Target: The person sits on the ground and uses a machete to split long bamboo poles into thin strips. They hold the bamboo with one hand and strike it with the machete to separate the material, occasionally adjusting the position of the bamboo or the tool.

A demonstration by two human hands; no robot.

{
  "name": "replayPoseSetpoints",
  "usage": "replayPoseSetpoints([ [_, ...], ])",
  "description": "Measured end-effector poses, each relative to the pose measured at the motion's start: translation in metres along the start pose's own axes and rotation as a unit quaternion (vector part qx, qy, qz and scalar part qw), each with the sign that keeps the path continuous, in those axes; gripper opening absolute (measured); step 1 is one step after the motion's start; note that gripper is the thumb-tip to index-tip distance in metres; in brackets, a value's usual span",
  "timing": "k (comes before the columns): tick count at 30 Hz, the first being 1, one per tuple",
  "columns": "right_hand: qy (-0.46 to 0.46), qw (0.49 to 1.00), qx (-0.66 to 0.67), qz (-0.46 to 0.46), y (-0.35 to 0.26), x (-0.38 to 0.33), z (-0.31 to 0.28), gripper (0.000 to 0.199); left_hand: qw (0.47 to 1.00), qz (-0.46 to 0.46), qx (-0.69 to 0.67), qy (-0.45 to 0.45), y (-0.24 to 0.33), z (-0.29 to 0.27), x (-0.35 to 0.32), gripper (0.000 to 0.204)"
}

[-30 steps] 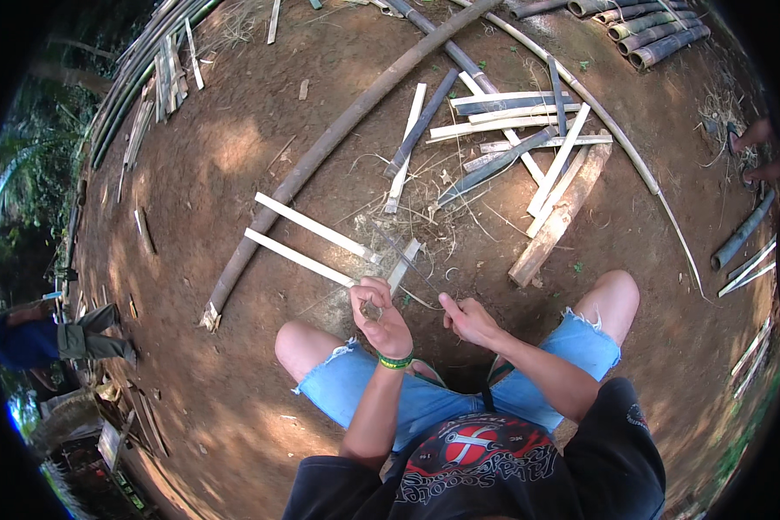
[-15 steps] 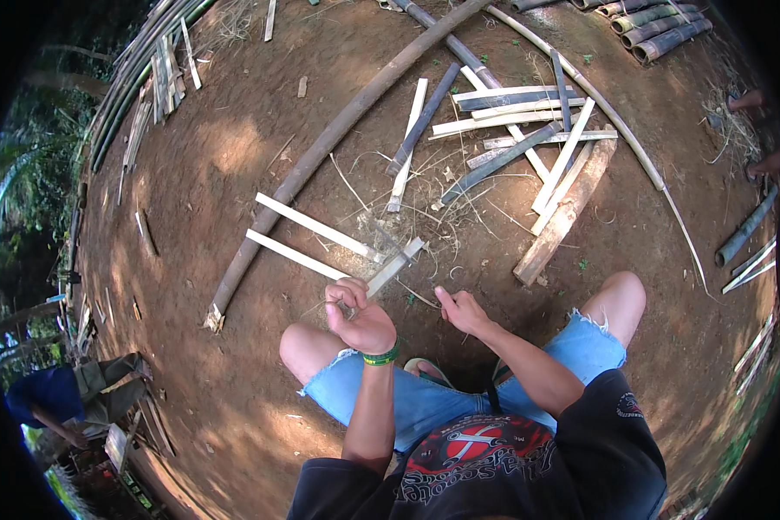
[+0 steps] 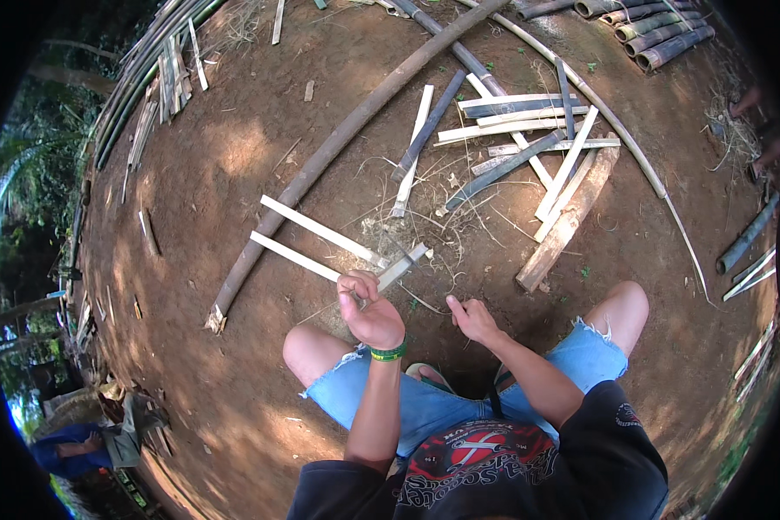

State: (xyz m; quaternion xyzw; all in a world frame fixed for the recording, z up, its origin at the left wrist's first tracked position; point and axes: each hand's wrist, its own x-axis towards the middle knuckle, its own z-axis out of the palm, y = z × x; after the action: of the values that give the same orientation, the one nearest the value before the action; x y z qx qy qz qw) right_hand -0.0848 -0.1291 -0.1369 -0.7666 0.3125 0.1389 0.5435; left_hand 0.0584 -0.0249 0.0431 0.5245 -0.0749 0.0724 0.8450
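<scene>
My left hand, with a green band at its wrist, is turned palm up above my knee, its fingers curled in; whatever they may pinch is too fine to make out. It hovers beside the near ends of a pale split bamboo strip and a short split bamboo piece. Another pale strip lies just beyond. To the right, my right hand is closed with the thumb stretched along the top. A thin curved sliver ends near it; whether the fingers grip anything is hidden.
A long pole crosses the dirt ground ahead. Split bamboo pieces lie piled beyond my hands, beside a thick wooden slab. Bamboo tubes are stacked far right. Another person bends at the lower left.
Both hands keep almost the same pose, shifted slightly right and down in the picture. The other person at the lower left has moved lower and changed posture.
</scene>
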Motion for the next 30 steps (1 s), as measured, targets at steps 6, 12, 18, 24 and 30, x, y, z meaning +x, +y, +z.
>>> replayPoseSetpoints([
  [6, -0.065, 0.982, 0.086, 0.152, -0.022, 0.013, -0.015, 0.086, 0.999, -0.002, -0.034, 0.036, 0.026, 0.014, 0.031, 0.034],
  [12, -0.057, 0.991, 0.122, 0.008, -0.073, -0.007, 0.004, 0.079, 0.992, -0.033, -0.040, 0.118, 0.006, -0.007, 0.033, 0.036],
  [18, -0.046, 0.981, 0.112, 0.152, -0.012, 0.028, 0.015, 0.087, 0.993, -0.040, -0.048, 0.100, 0.004, -0.007, 0.035, 0.035],
  [24, -0.023, 0.997, 0.070, 0.002, -0.021, 0.016, 0.012, 0.088, 0.996, -0.030, -0.017, 0.081, -0.002, 0.013, 0.032, 0.033],
  [30, -0.005, 0.994, 0.023, 0.107, 0.017, 0.020, 0.011, 0.083, 0.998, -0.028, -0.006, 0.052, -0.004, 0.018, 0.031, 0.030],
])
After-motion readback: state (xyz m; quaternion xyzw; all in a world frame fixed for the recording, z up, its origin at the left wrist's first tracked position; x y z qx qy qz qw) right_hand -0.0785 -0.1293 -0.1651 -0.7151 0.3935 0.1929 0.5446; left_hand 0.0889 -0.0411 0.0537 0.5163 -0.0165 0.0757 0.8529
